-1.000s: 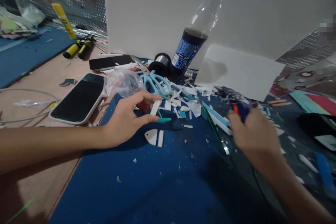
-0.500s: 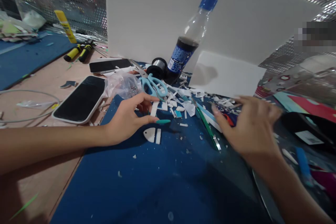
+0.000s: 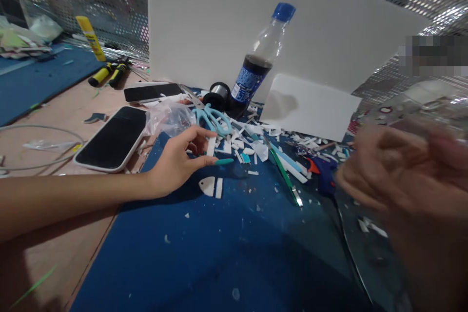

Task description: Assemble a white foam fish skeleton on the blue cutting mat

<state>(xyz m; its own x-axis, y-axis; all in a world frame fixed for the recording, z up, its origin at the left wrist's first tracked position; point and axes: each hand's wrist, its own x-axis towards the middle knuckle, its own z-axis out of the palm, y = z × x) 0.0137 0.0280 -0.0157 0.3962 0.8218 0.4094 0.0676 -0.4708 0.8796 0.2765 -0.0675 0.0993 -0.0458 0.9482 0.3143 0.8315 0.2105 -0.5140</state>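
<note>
My left hand (image 3: 178,161) rests on the blue cutting mat (image 3: 219,248), thumb and fingers apart in a loose curve, with nothing clearly gripped. A white strip (image 3: 211,146) lies at its fingertips, and two small white cut pieces (image 3: 209,186) sit just below the thumb. Teal scissors (image 3: 212,119) lie just beyond the fingers. My right hand (image 3: 398,170) is raised near the camera at the right and smeared by motion, so its fingers cannot be read. A blue and orange tool (image 3: 323,171) lies on the mat to its left.
White scraps litter the mat's far end around a green strip (image 3: 284,176). A cola bottle (image 3: 252,73), a wire spool (image 3: 218,93) and white boards (image 3: 314,107) stand behind. Two phones (image 3: 113,137) (image 3: 151,91) and a plastic bag (image 3: 170,117) lie at the left.
My right hand let go of the blue and orange tool, which now lies on the mat, and rose right toward the camera. The left hand stayed put.
</note>
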